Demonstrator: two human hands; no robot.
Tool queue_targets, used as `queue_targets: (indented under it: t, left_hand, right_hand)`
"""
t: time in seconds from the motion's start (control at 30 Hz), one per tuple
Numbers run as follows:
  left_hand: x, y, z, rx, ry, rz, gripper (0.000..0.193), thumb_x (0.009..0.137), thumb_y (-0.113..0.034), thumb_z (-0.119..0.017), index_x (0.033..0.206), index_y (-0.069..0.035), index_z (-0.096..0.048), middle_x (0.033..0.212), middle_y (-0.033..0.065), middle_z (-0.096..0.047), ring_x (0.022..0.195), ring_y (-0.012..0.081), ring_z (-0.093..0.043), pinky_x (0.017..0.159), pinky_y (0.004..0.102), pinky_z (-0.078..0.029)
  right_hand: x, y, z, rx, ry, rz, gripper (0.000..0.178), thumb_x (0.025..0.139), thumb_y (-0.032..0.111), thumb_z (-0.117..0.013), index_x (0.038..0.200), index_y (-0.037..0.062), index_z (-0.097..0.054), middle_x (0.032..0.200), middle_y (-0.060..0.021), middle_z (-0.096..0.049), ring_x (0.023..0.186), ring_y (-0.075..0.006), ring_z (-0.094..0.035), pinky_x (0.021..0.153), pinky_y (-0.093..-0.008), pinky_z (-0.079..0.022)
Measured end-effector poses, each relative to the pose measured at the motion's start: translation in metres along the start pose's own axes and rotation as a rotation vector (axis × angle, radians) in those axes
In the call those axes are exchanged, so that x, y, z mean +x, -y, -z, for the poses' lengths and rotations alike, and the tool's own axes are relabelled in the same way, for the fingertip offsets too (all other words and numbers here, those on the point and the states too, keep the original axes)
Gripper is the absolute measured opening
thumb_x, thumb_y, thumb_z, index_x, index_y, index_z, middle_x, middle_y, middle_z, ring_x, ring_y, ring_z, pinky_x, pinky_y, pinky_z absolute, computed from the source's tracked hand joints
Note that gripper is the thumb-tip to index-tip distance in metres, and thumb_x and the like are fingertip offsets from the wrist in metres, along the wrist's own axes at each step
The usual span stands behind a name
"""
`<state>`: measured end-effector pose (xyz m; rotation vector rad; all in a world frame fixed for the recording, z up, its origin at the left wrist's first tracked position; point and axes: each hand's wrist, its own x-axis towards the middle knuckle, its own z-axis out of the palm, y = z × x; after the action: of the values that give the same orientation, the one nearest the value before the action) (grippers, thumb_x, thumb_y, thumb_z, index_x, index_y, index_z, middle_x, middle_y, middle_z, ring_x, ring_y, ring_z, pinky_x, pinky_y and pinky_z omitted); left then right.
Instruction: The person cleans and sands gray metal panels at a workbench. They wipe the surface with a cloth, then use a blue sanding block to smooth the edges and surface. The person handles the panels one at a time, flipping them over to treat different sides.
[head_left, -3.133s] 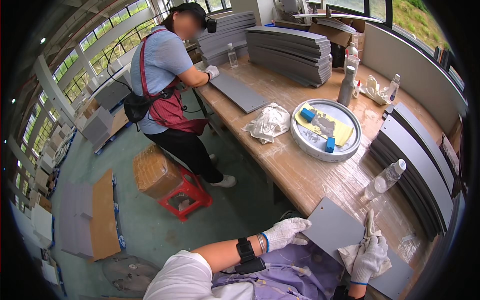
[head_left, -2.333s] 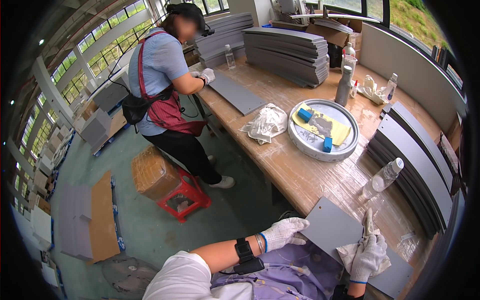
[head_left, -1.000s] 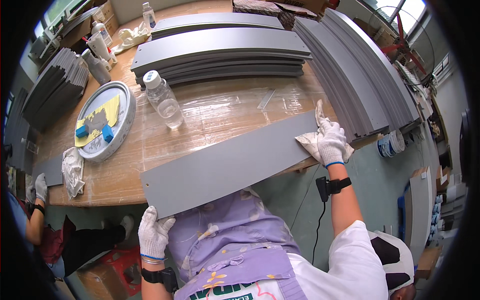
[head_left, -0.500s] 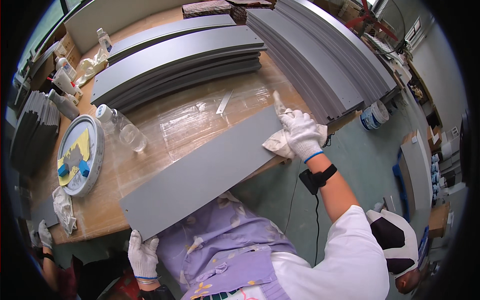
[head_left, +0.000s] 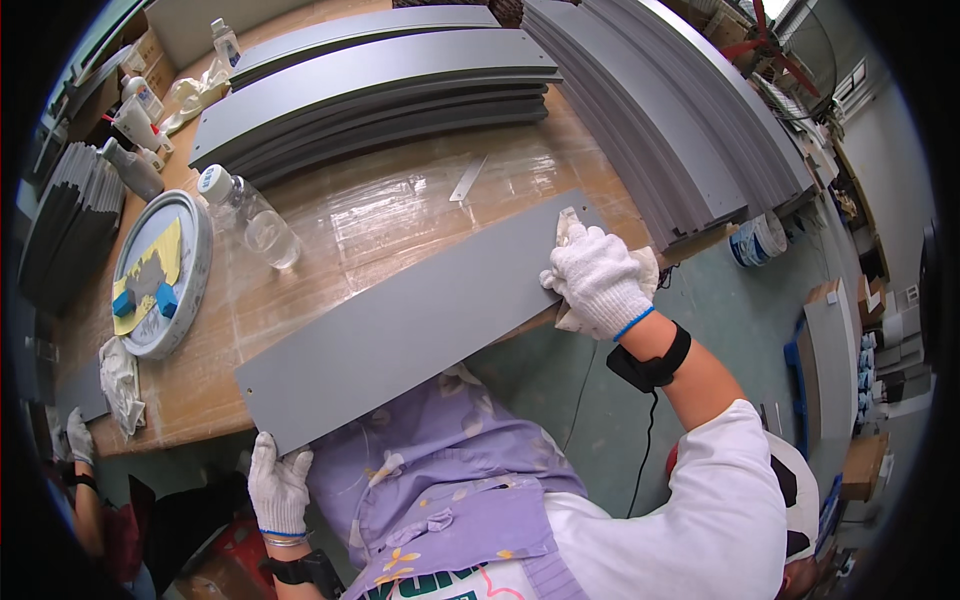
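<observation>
A long grey panel point(head_left: 420, 300) lies slantwise along the near edge of the table, with a small hole near its left end. At its near left corner, my gloved left hand point(head_left: 279, 488) grips the edge between thumb and fingers. My gloved right hand point(head_left: 603, 282) is closed round a crumpled white cloth point(head_left: 568, 226) and presses it on the panel's right end. Part of the cloth hangs out beside the wrist. Both gloves are white knit with blue cuffs, and the right palm is hidden.
Grey panels point(head_left: 370, 85) are stacked at the back, with taller stacks point(head_left: 650, 130) at the right. A clear bottle point(head_left: 262, 225) stands beside a round lid point(head_left: 190, 300) bearing a yellow sheet and blue blocks. A metal strip point(head_left: 467, 180) lies beyond the panel. Another person's gloved hand point(head_left: 80, 436) shows at far left.
My right hand has drawn the cloth back from the panel's far edge onto its right end, where the cloth looks more bunched. My left hand keeps the same corner. The whole view has shifted slightly.
</observation>
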<state>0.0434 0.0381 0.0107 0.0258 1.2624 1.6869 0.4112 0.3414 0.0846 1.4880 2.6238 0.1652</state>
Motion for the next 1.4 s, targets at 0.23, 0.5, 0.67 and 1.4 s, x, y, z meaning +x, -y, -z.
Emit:
queue_targets:
  t: [0.23, 0.5, 0.67, 1.4]
  left_hand:
    - [0.001, 0.002, -0.004, -0.006, -0.025, -0.01, 0.023, 0.104, -0.024, -0.052, 0.12, -0.009, -0.061, 0.108, 0.0058, -0.069, 0.088, 0.0178, -0.069, 0.068, 0.0295, -0.062]
    - [0.001, 0.003, 0.0, -0.02, -0.023, -0.019, 0.024, 0.104, -0.024, -0.053, 0.121, -0.008, -0.061, 0.111, 0.0079, -0.068, 0.09, 0.0194, -0.07, 0.067, 0.0304, -0.063]
    - [0.003, 0.004, 0.003, -0.035, -0.006, 0.0, 0.025, 0.104, -0.024, -0.053, 0.122, -0.009, -0.061, 0.113, 0.0075, -0.068, 0.091, 0.0203, -0.069, 0.067, 0.0309, -0.063]
    - [0.005, 0.006, 0.006, -0.045, -0.011, -0.002, 0.025, 0.104, -0.023, -0.052, 0.122, -0.008, -0.06, 0.11, 0.0076, -0.068, 0.09, 0.0206, -0.07, 0.068, 0.0317, -0.063]
  right_hand:
    - [0.001, 0.0, -0.009, -0.045, -0.077, -0.037, 0.021, 0.083, 0.026, -0.067, 0.084, 0.005, -0.071, 0.099, -0.0171, -0.063, 0.093, -0.0313, -0.062, 0.078, -0.0436, -0.052]
    - [0.004, 0.005, -0.013, -0.077, -0.04, -0.053, 0.027, 0.087, 0.031, -0.064, 0.086, 0.0046, -0.072, 0.101, -0.017, -0.063, 0.093, -0.0319, -0.062, 0.079, -0.0444, -0.052]
    - [0.003, 0.01, -0.005, -0.078, -0.011, -0.015, 0.028, 0.086, 0.032, -0.065, 0.086, 0.0048, -0.073, 0.102, -0.0164, -0.063, 0.095, -0.032, -0.062, 0.079, -0.0446, -0.052]
    - [0.007, 0.012, -0.006, -0.095, 0.027, -0.058, 0.027, 0.087, 0.031, -0.064, 0.089, 0.0049, -0.073, 0.104, -0.0168, -0.064, 0.097, -0.0322, -0.062, 0.083, -0.0436, -0.052]
